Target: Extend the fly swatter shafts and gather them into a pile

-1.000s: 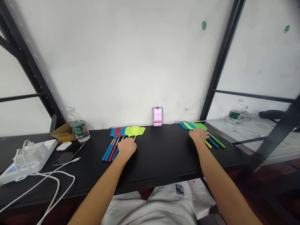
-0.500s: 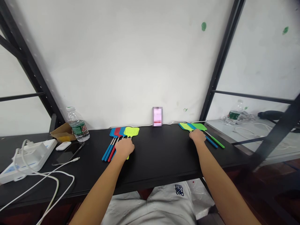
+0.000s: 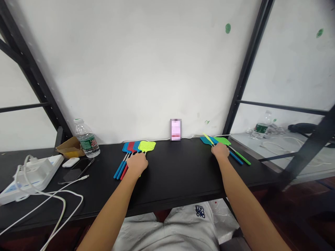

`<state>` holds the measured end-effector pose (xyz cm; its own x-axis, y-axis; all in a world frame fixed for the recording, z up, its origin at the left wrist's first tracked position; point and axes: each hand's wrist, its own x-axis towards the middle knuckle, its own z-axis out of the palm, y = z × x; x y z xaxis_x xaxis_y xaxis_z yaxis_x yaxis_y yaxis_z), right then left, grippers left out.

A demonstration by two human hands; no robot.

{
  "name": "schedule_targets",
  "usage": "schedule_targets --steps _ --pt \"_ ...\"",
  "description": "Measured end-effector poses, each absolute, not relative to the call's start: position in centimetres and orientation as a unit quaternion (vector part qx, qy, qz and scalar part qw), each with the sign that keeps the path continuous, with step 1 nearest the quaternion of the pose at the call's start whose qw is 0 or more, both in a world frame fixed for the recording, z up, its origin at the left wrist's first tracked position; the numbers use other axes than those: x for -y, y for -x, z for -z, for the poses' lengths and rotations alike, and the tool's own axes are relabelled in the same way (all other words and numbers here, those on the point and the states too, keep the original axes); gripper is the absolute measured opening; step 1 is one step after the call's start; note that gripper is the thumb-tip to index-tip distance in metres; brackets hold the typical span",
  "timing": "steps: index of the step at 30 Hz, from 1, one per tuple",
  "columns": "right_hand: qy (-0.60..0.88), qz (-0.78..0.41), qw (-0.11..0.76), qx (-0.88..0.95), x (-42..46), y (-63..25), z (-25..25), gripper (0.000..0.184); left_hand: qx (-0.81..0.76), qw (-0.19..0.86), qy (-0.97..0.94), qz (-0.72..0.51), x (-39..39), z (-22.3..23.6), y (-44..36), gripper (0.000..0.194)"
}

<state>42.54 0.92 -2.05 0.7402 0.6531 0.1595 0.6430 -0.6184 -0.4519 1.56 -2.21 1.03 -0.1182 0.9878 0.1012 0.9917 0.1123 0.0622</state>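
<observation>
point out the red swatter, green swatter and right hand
Red swatter (image 3: 131, 146): head view, on its paddle
Green swatter (image 3: 222, 141): head view, on its paddle
Right hand (image 3: 220, 150): head view, on its back

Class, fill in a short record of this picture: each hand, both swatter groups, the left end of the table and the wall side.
Left hand: over handles, by a yellow-headed swatter; grip hidden
Right hand: at a thin yellow swatter seen edge-on; fingers hidden
Left group: heads blue, red, blue, yellow, left to right
Right group: includes a green swatter
Left end: bottle, power strip, white cables
Wall side: upright lit screen
</observation>
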Motion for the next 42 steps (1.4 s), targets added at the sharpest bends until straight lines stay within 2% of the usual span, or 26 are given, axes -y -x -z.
schedule_targets --steps 5,9,15,22,28,33,37,42 --pt "0.872 0.041 0.304 0.382 -0.2 -41.5 0.9 0.025 0.745 0.016 0.664 0.061 2.3 -1.1 -1.6 0.035" --pt "0.823 0.127 0.355 0.425 0.4 -40.1 0.2 0.023 0.744 0.024 0.664 0.071 2.3 -1.0 -1.6 0.034" --pt "0.715 0.212 0.448 0.493 0.9 -37.1 -0.7 0.022 0.721 0.089 0.677 0.116 2.5 -0.8 -2.2 0.039" --pt "0.619 0.157 0.541 0.548 1.2 -33.1 -0.8 0.032 0.644 0.086 0.749 0.129 3.2 -0.7 -4.6 0.033" --pt "0.549 0.123 0.567 0.602 1.8 -30.3 -0.5 0.034 0.535 0.044 0.826 0.17 4.1 -0.4 -5.8 0.024" --pt "0.52 0.125 0.587 0.608 2.3 -28.5 -0.7 0.033 0.462 0.01 0.863 0.204 4.9 -0.5 -6.4 0.025" --pt "0.534 0.129 0.574 0.607 2.2 -28.0 -0.7 0.033 0.469 0.02 0.861 0.194 4.9 -0.4 -6.6 0.026" --pt "0.543 0.144 0.576 0.593 1.9 -28.7 -0.5 0.033 0.573 0.065 0.806 0.13 3.5 0.3 -5.7 0.026"
